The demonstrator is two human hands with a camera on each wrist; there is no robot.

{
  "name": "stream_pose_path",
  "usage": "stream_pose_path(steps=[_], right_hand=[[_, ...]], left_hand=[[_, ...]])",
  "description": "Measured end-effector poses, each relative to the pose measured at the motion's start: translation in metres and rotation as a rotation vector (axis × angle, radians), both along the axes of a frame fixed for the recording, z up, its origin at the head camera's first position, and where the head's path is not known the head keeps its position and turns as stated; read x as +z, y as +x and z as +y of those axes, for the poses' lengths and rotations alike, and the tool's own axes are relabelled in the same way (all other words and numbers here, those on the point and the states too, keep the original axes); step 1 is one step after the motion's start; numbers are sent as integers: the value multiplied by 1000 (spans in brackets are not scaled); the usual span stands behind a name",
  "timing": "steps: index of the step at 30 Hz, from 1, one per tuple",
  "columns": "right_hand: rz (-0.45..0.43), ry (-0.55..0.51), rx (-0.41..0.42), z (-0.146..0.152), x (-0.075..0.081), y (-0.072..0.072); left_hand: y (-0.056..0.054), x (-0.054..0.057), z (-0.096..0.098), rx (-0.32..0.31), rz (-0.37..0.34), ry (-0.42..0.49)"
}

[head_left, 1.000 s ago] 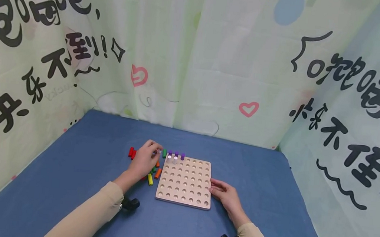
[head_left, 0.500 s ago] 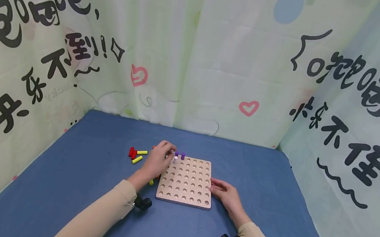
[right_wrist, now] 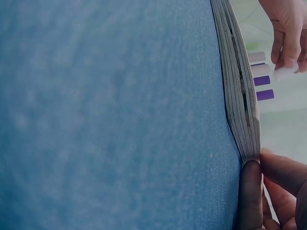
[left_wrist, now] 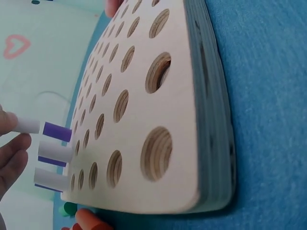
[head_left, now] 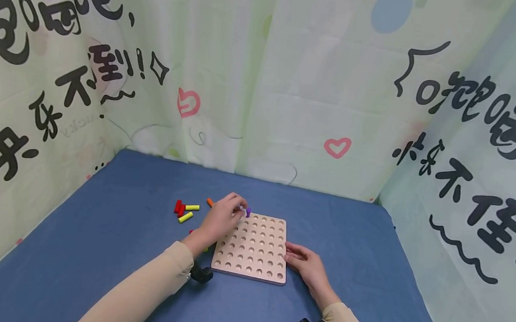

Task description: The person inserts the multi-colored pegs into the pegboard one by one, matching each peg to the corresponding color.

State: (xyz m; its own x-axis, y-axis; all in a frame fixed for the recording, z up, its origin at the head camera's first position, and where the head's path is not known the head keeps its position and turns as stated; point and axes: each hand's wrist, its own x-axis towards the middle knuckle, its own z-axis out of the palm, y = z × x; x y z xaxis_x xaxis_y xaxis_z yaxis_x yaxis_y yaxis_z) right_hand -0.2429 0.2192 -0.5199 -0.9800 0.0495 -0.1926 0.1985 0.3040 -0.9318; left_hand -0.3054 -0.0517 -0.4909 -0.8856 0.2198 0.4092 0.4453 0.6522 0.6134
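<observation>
A square wooden pegboard [head_left: 256, 247] with rows of round holes lies flat on the blue table. My left hand [head_left: 223, 218] reaches over its far left corner, thumb and fingers pinching a white peg [left_wrist: 28, 125]. That peg is level with a purple peg [left_wrist: 57, 131] that stands in the board. Two white pegs [left_wrist: 55, 150] stand beside it, with more purple showing behind them. At the board's right edge, my right hand [head_left: 306, 266] holds the rim between thumb and fingers, as the right wrist view shows up close.
Red pegs [head_left: 178, 206] and yellow pegs [head_left: 186, 217] lie loose left of the board. An orange peg [head_left: 210, 202] lies behind my left hand, and a green peg [left_wrist: 70, 208] sits by the board's corner. Printed curtains [head_left: 298, 108] enclose the table.
My left hand has moved right from the loose pegs to over the board's far left corner, carrying the white peg. The right hand has stayed at the board's edge.
</observation>
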Motion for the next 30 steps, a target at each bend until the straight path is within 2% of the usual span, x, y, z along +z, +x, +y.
stream_pose_path(steps=[7,14,30], right_hand=[[-5,-3,-7,0,-2,-1],[-2,-8,-9,-1,-1,-1],[-1,4,-13,-1,-2,-1]], left_hand=[[-3,-4,4,-5,8,-38],[-5,-8,5,-2,-37,-62],[-9,-15,4,18,46,-225]])
